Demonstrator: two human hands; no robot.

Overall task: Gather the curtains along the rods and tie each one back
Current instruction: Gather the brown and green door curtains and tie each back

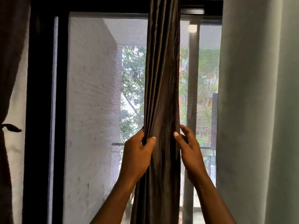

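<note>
A: What is located around the work area?

B: A tied-back curtain (9, 94) is seen at far left, a pale wall (258, 110) at right. The dark window frame (40, 94) and mesh screen (92, 94) lie behind.

A: How is the task item held?

B: The bunched brown curtain (163, 78) hangs at centre. It is gripped by the left hand (137, 156), closed on its folds; its right edge is touched by the half-open right hand (189, 149).

mesh screen (93, 110) blocks behind curtain (163, 78) (sides open)
</note>
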